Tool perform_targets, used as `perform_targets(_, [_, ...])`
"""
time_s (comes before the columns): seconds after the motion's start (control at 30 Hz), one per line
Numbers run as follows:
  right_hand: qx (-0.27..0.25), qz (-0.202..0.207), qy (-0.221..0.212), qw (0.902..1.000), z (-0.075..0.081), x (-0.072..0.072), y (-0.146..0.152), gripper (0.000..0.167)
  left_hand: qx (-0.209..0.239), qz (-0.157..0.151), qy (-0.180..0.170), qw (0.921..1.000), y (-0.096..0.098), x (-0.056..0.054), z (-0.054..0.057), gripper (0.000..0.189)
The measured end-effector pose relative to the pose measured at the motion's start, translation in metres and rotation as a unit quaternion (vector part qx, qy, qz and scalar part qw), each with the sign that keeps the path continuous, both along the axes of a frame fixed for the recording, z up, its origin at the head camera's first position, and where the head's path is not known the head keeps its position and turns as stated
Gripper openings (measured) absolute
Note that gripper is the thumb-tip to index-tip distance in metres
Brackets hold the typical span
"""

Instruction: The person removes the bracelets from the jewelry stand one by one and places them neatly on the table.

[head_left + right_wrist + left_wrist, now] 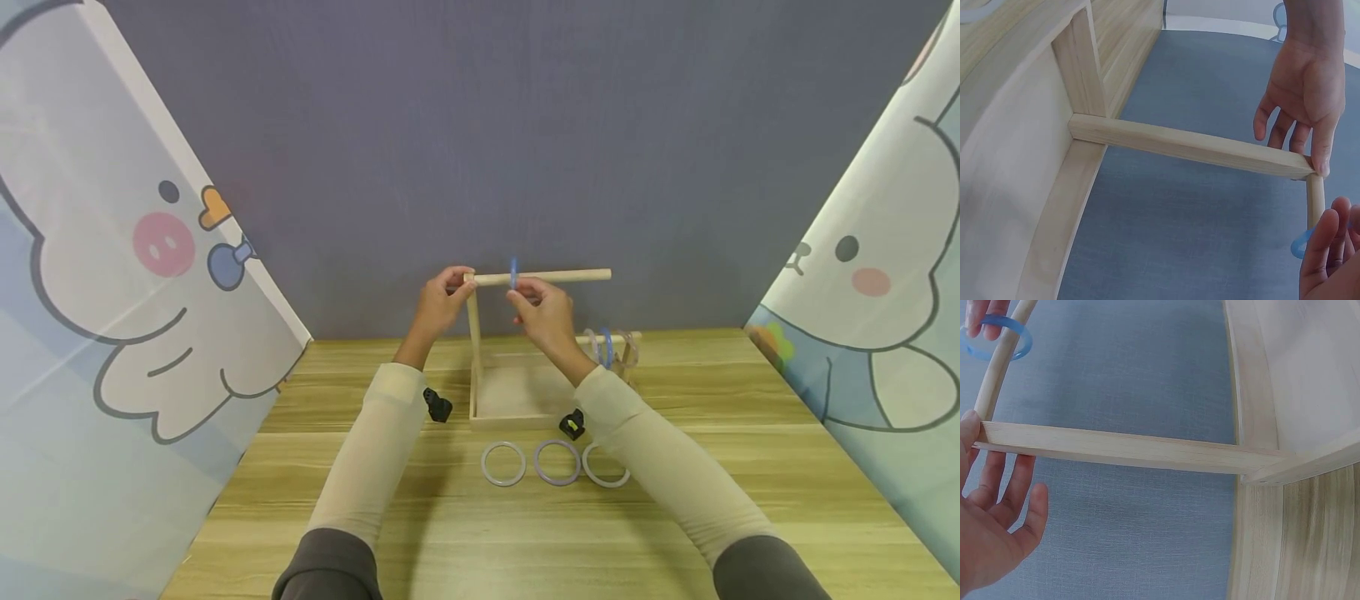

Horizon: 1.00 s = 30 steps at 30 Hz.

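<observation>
A wooden stand has an upright post [1110, 447] with a round upper rod [570, 276] running rightward from its top. My left hand [441, 304] grips the post's top end, thumb on one side and fingertips on the other. A blue bangle [513, 268] encircles the upper rod near the post, and my right hand [546, 315] pinches it between thumb and fingers. In the right wrist view, those fingers hide most of the bangle [1298, 245].
A lower rod [636, 335] at right carries several bangles, one of them blue [607, 348]. In front of the stand's tray base [517, 423] lie a pale bangle [503, 484], a purple bangle [557, 482] and a whitish bangle [606, 485]. Behind rises a grey panel [480, 150].
</observation>
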State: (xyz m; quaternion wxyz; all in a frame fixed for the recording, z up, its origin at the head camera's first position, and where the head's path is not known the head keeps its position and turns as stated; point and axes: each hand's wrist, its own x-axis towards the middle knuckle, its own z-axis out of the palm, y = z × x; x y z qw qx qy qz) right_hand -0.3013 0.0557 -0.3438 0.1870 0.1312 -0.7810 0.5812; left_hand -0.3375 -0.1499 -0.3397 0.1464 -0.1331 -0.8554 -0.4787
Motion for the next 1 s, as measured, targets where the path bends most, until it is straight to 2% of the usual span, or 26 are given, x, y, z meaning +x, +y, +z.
perform_targets(1.0, [-0.004,-0.017,-0.011,0.9998,-0.003,-0.004,0.032,0.025,0.0,0.001,0.007,1.0,-0.001,0.001,0.001,0.034])
